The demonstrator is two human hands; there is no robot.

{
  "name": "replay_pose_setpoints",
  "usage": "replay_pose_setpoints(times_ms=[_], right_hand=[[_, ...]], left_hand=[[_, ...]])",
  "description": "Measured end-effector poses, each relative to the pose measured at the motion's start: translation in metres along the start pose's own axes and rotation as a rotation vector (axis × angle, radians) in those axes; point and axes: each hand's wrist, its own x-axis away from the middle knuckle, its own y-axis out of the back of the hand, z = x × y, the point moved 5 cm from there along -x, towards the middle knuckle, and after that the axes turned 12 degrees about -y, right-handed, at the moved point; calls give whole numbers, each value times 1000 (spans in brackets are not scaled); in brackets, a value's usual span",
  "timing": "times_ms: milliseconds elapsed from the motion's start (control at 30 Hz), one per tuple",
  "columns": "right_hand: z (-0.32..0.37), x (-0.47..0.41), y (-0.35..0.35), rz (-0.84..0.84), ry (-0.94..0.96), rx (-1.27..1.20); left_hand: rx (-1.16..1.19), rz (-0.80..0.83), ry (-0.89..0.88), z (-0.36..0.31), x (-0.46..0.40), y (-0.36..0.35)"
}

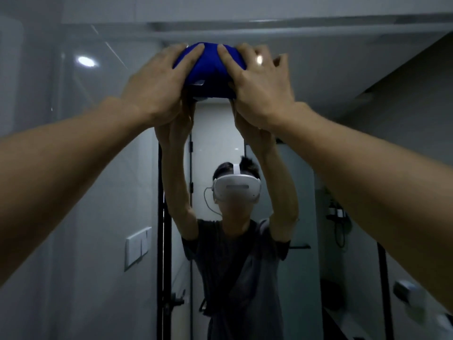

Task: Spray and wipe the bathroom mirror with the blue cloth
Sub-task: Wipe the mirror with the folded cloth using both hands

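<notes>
The bathroom mirror (103, 148) fills almost the whole view. Both arms reach up to its upper middle. A bunched blue cloth (208, 67) is pressed flat against the glass just under the mirror's top edge. My left hand (157, 87) lies on the cloth's left half with fingers spread. My right hand (259, 87) covers its right half the same way. The index fingers nearly meet at the top of the cloth. No spray bottle is in view.
The mirror reflects a person in a grey T-shirt and a white headset (236, 190), arms raised. Also reflected are a white wall switch (137, 246), a black door frame (161, 241), a ceiling light (86, 61) and shower fittings (339, 217) at the right.
</notes>
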Motion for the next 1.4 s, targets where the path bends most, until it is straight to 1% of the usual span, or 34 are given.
replay_pose_setpoints(times_ms=[133,333,467,633,733,933,1067,1167,1267,1400], right_hand=[[2,41,-6,6,39,30],[7,121,-17,21,50,24],[11,179,-23,37,73,4],[14,259,-26,-16,81,-97],[18,309,-31,23,103,-141],[27,396,-41,144,177,-203],[34,450,-48,201,235,-225],[41,489,-54,220,265,-237],[47,526,-61,243,288,-233],[55,563,-71,347,285,-223]], left_hand=[[-17,19,0,-24,38,-6],[-2,94,-111,-63,100,-16],[1,151,-106,-95,150,-27],[-79,129,-222,-143,210,-36],[-103,113,-268,-176,247,-43],[-30,106,-321,-229,320,-50],[88,149,-360,-257,362,-60],[183,165,-310,-276,395,-72],[281,216,-262,-296,430,-85],[340,277,-232,-311,453,-96]])
